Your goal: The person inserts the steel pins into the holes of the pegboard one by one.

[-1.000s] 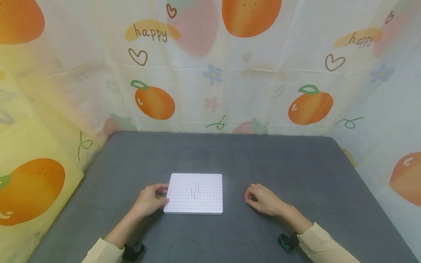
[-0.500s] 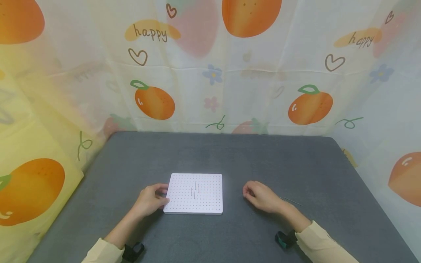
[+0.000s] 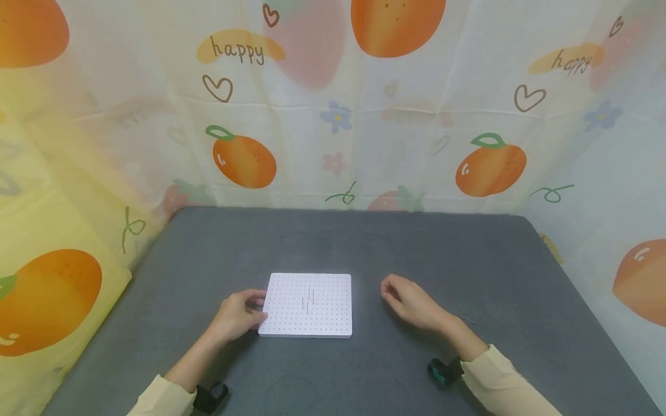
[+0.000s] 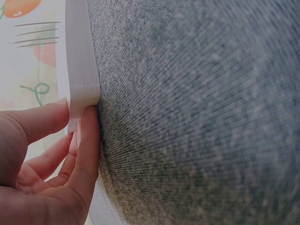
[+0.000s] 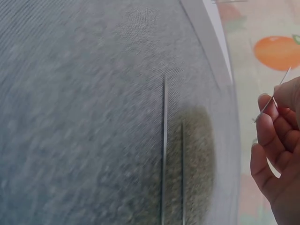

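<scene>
Two hands, a left hand (image 3: 236, 315) and a right hand (image 3: 411, 300); two sleeves (image 3: 507, 381); two dark wrist devices (image 3: 444, 371). One white board (image 3: 333, 315) on one grey table (image 3: 333, 242). Seven thin rods show in all: four board rods (image 4: 36, 23), one held rod (image 5: 273, 97) and two loose rods (image 5: 164, 145) (the board's holes look too small to count reliably). Two "happy" prints (image 3: 237, 49) and two blue flower prints (image 3: 336, 117) on the cloth.

The head view faces forward and down from above the grey, fabric-topped table (image 3: 364, 248); both wrist views (tipped sideways) look closely across it; all three share the white rectangular perforated board (image 3: 319, 309).
</scene>
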`<state>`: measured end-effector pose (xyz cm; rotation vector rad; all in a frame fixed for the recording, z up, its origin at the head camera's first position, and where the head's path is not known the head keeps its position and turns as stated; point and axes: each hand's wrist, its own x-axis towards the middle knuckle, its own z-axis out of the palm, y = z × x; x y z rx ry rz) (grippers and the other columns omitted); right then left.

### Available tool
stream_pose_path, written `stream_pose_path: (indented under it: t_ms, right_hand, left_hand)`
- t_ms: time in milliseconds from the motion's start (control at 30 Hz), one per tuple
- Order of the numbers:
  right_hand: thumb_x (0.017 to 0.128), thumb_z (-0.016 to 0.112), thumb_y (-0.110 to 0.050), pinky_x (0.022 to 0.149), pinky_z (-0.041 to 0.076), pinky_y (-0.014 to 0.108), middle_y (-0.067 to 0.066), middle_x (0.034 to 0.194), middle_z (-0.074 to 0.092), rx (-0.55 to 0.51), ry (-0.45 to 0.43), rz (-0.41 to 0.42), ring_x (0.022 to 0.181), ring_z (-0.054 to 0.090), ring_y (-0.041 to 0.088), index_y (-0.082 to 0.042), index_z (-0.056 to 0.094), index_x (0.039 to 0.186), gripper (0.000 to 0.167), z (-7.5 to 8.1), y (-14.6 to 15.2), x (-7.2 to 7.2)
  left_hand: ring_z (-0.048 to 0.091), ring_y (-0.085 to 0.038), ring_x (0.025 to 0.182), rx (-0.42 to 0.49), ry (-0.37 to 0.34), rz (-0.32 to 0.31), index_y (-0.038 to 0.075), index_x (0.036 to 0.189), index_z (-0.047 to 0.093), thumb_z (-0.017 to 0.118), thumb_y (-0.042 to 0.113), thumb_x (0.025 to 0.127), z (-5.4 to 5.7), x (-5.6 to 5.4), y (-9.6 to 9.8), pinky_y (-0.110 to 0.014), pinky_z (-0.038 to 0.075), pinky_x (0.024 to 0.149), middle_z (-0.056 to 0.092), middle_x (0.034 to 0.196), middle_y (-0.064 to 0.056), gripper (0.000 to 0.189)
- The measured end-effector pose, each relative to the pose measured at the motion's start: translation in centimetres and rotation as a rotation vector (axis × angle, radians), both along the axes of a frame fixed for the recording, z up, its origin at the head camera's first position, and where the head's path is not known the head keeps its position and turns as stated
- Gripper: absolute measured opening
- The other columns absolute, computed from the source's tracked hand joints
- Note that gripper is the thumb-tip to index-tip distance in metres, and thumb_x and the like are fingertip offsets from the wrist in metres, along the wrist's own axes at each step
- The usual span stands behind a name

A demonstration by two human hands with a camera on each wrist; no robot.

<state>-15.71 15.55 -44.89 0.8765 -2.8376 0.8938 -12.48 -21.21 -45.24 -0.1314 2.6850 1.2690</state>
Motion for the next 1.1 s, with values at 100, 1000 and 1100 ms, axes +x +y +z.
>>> stream_pose_path:
  t_ms: [100, 1000, 1100]
  right_hand:
    - [0.088, 0.057, -0.010, 0.069, 0.046, 0.026, -0.009, 0.080, 0.052, -0.019, -0.008, -0.002, 0.075, 0.050, 0.006, -0.014, 0.053, 0.088, 0.005, 0.1, -0.2, -0.1]
    - [0.083, 0.061, -0.011, 0.063, 0.045, 0.022, -0.009, 0.079, 0.057, -0.194, -0.039, -0.008, 0.072, 0.053, 0.005, -0.018, 0.053, 0.089, 0.012, 1.1, -4.8, -0.4]
    - [0.083, 0.062, -0.011, 0.064, 0.046, 0.023, -0.008, 0.078, 0.058, -0.203, -0.028, -0.017, 0.072, 0.055, 0.006, -0.018, 0.054, 0.088, 0.011, 1.1, -5.5, -0.5]
  left_hand:
    - [0.062, -0.015, 0.074, -0.006, 0.003, -0.004, -0.003, 0.118, 0.057, 0.068, 0.000, 0.075, -0.1, 0.0, -0.1, -0.029, 0.054, 0.058, 0.062, 0.101, -0.013, 0.044]
    - [0.062, -0.016, 0.074, -0.033, 0.035, 0.000, -0.003, 0.119, 0.055, 0.067, 0.000, 0.076, -0.3, 0.3, 0.1, -0.030, 0.054, 0.058, 0.063, 0.103, -0.016, 0.045]
    - [0.062, -0.016, 0.075, -0.030, 0.032, -0.002, -0.003, 0.120, 0.055, 0.067, 0.000, 0.076, -0.2, 0.3, 0.1, -0.030, 0.054, 0.059, 0.063, 0.103, -0.016, 0.045]
